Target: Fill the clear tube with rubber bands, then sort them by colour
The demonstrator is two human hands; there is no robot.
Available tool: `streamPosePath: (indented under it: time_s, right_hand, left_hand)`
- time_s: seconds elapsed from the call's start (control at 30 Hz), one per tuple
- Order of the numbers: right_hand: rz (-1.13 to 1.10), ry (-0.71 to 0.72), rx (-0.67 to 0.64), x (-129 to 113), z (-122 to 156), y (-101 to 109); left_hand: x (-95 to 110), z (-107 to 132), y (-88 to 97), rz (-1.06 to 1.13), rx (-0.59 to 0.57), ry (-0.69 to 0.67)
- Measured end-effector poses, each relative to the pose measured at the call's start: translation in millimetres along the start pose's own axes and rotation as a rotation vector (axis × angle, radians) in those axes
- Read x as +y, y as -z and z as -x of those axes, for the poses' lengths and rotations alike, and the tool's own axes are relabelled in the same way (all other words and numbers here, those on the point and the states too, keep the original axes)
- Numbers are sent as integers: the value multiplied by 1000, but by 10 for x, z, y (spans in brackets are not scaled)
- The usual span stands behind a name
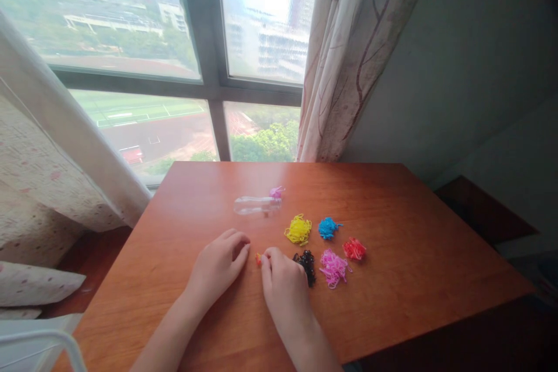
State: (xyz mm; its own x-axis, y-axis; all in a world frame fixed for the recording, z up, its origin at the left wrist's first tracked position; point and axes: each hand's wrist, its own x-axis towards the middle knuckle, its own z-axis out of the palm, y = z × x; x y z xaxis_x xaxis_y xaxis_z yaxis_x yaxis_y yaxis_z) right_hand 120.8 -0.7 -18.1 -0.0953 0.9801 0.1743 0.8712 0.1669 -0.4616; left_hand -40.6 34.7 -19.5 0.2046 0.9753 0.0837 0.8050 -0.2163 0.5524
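Observation:
My right hand (282,279) is low over the table, its thumb and forefinger closed in a pinch. Small red and yellow rubber bands (258,258) show at those fingertips. Beside it on the left, my left hand (221,258) rests with fingers curled and the thumb tip close to the forefinger; anything between them is too small to make out. A pile of black rubber bands (307,267) is partly covered by my right hand. Around it lie piles of pink rubber bands (334,268), yellow rubber bands (299,229), blue rubber bands (328,228) and red rubber bands (354,249).
Behind the piles lies a clear plastic wrapper or container (257,206), with a small purple bundle (276,192) at its right end. The wooden table (418,244) stands against a window (261,17) with curtains (344,52). A white curved rail (52,336) is at lower left.

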Motion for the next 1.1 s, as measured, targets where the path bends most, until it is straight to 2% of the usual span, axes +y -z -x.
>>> streamPosePath:
  time_s: [0.2, 0.37, 0.47, 0.6, 0.7, 0.8, 0.9, 1.1]
  right_hand:
    - [-79, 40, 44, 1, 16, 47]
    - [-233, 50, 132, 122, 51, 270]
    - [-326, -27, 199, 395, 78, 502]
    - [-350, -257, 313, 1012, 126, 775]
    - [-377, -419, 368, 1490, 156, 863]
    - [-428, -490, 418, 1814, 166, 840]
    - [-500, -512, 431, 1961, 149, 757]
    - [-554, -517, 422, 2017, 105, 649]
  left_hand:
    - [2, -9, -3, -3, 8, -7]
    - [-13, -4, -3, 0, 5, -15]
    - [-19, -1, 3, -16, -9, -12]
    - [-21, -9, 1, -26, -24, -5]
    - [-23, -20, -4, -32, -30, -1]
    - [-28, -25, -4, -41, -33, 2]
    - [-32, -24, -3, -52, -34, 7]
    - [-35, -26, -1, -67, -51, 7]
